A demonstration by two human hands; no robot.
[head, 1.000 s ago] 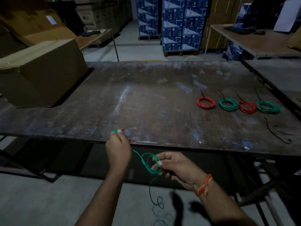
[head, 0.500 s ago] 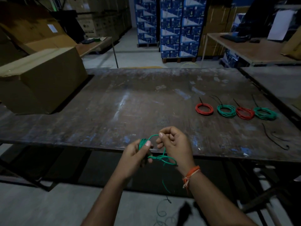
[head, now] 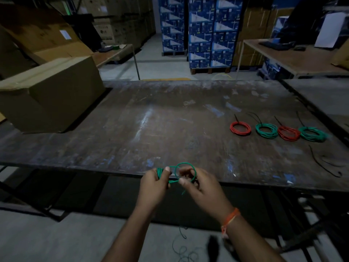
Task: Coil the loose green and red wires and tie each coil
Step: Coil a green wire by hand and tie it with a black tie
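Note:
Just in front of the table's near edge, my left hand [head: 155, 181] grips a small bundle of green wire [head: 160, 173] loops. My right hand [head: 198, 183] pinches the same green wire and holds one wide loop [head: 186, 163] up beside the bundle. The wire's loose tail [head: 181, 241] hangs down to curls on the floor. At the right of the dark table [head: 151, 120] lie several tied coils in a row: a red coil [head: 240, 128], a green coil [head: 266, 130], another red coil [head: 288, 133] and another green coil [head: 312, 134].
Loose black ties [head: 324, 163] lie on the table near its right front corner. A large cardboard box [head: 51, 95] stands at the table's left end. A second table [head: 321, 95] adjoins on the right. Stacked blue cartons [head: 200, 31] stand behind.
My hands rose from below the table edge and came together. The green wire has gathered into a bundle in my left hand, and my right hand has brought a new loop up to it.

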